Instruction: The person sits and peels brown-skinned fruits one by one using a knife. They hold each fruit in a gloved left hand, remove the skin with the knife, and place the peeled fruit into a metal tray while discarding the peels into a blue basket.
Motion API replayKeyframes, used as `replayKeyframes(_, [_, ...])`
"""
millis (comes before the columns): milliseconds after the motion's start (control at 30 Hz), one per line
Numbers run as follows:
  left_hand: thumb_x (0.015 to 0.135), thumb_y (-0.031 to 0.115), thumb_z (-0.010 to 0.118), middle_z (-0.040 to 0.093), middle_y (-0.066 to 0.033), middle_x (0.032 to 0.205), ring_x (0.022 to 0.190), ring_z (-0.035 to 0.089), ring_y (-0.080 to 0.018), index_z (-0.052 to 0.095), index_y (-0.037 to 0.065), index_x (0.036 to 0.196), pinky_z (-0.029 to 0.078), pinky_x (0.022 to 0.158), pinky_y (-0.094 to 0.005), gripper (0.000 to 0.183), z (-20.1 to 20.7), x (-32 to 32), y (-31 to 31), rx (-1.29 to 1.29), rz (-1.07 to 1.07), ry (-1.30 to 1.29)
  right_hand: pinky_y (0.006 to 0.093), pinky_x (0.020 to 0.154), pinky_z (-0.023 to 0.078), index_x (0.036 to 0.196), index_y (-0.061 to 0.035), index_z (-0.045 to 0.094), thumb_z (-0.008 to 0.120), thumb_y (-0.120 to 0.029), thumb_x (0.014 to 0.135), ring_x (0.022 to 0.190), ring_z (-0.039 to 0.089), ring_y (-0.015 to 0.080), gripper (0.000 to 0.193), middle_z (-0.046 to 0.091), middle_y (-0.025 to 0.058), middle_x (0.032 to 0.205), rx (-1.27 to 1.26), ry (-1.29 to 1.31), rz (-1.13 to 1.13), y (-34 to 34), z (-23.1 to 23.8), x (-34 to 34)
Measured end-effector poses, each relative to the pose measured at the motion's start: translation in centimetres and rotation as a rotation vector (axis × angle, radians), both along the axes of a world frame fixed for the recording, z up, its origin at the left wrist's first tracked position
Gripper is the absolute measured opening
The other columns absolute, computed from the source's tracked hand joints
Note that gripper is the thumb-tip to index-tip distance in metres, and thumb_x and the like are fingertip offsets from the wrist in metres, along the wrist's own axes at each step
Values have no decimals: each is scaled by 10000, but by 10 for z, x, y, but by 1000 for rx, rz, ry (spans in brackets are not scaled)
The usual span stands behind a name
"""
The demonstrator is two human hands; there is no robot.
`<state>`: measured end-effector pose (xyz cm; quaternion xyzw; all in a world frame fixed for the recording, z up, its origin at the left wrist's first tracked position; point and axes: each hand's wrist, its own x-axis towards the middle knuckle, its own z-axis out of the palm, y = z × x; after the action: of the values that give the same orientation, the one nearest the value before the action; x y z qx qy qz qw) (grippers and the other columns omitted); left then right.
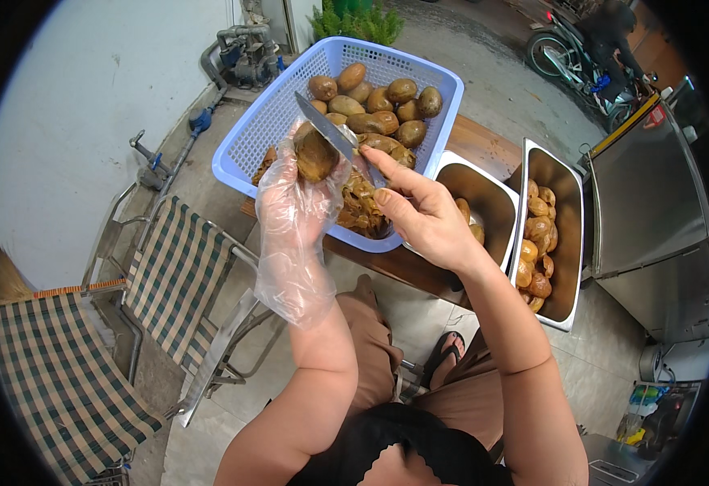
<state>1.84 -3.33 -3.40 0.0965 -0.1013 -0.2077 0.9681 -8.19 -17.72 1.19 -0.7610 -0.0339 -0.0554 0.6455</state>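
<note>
My left hand [300, 182], in a clear plastic glove, holds a brown oval fruit [316, 155] above the near left part of a blue plastic basket [237, 150]. In my bare right hand [427, 212] is a knife [326, 128], its blade slanting up and left right beside the fruit. My fingers hide the knife's handle, and whether the blade touches the fruit I cannot tell. Several whole brown fruits [378, 100] lie in the far part of the basket. Below my hands, a heap of brown peelings [361, 206] fills its near side.
Two deep metal pans [571, 243] stand to the right of the basket, both with peeled fruits [539, 231] inside. Under the basket is a wooden table [484, 146]. Checked folding chairs [178, 279] are on the left, near wall pipes [200, 121]. A person on a motorbike [569, 61] is at far right.
</note>
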Motion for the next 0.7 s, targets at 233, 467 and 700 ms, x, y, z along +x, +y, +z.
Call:
replayKeyframes(233, [906,98,510,612,-194,1023,861,650,-255,504,-90,1140,580,723,-325,301,-4,-5,5,13,-61,17,370,789,450,1365,-42,416,569,-204,822,852,588,307,587,604,208,930,-334,-298,-35,12,-12,10])
replayKeyframes(467, [896,84,502,611,-206,1027,919,636,-293,512,-90,1108,556,796,-404,274,-12,1,5,-128,-168,-4,397,713,450,1356,-58,431,576,-220,819,765,565,328,579,573,187,791,-424,-370,-80,15,-16,14])
replayKeyframes(700, [908,92,494,603,-209,1053,921,634,-295,496,-101,1137,545,823,-405,300,-9,1,5,-44,-107,6,409,711,455,1326,-49,460,574,-220,828,765,567,340,538,574,187,794,-417,-387,-89,15,-14,14])
